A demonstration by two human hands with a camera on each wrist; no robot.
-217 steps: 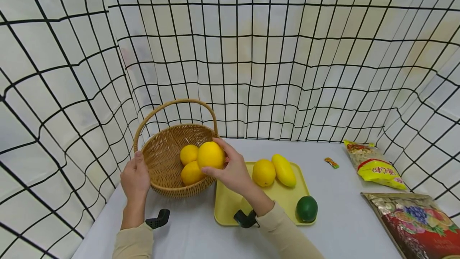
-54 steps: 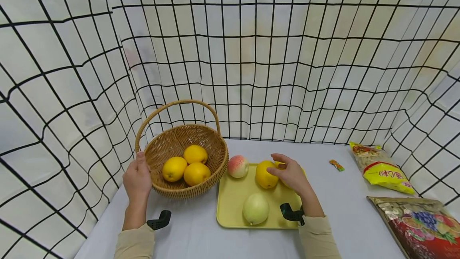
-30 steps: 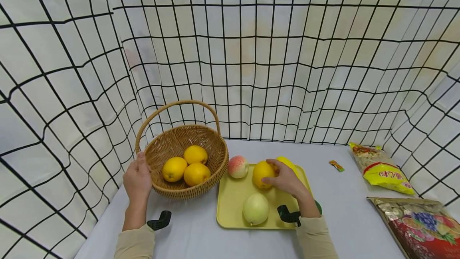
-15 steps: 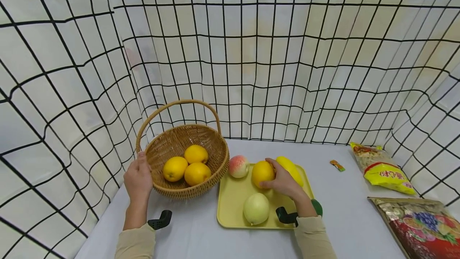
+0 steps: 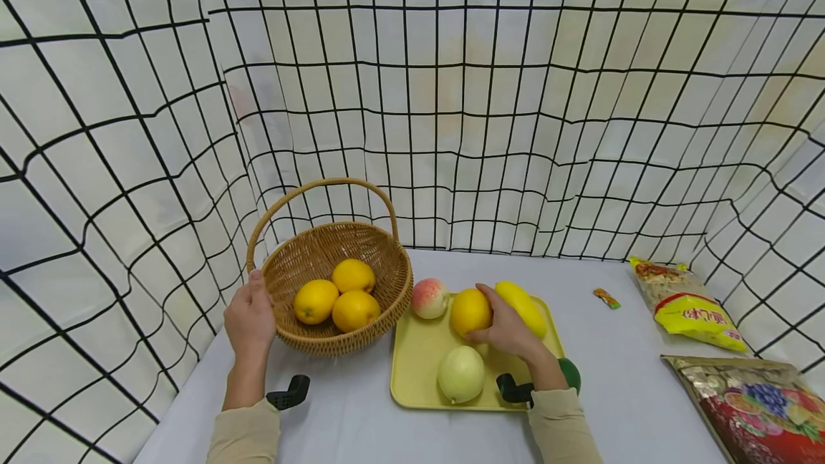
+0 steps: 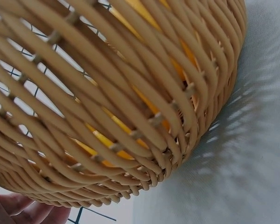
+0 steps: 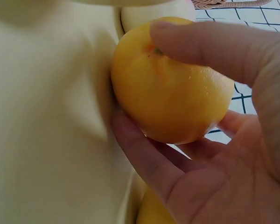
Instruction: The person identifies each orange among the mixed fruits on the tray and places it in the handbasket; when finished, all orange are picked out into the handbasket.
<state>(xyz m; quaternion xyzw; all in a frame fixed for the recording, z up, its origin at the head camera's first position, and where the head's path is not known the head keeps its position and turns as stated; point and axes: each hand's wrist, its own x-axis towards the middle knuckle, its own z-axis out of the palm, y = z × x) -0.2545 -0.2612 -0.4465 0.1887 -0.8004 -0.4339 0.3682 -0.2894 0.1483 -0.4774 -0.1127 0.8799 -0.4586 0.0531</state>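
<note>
My left hand [image 5: 250,317] grips the left rim of a wicker basket [image 5: 303,253] at the foot of its handle, and the basket leans toward me. Inside it lie three oranges [image 5: 316,301]; their colour shows through the weave [image 6: 98,93] in the left wrist view. My right hand [image 5: 513,329] holds another orange [image 5: 469,312] on the yellow tray [image 5: 409,378]. In the right wrist view the thumb lies over the top of this orange [image 7: 172,93], with fingers curled beneath, close against the tray surface.
Around the held orange are a peach [image 5: 428,298], a pale green round fruit [image 5: 461,374] and a yellow mango [image 5: 522,306]. A dark green fruit [image 5: 570,374] is partly behind the right forearm. Farther right lie a small wrapper [image 5: 606,298], a snack bag [image 5: 690,306] and a fruit-print packet [image 5: 748,396].
The orange my right hand held earlier now lies in the basket with two others. That hand has moved back to the tray and closed round another orange. The left hand keeps its grip.
</note>
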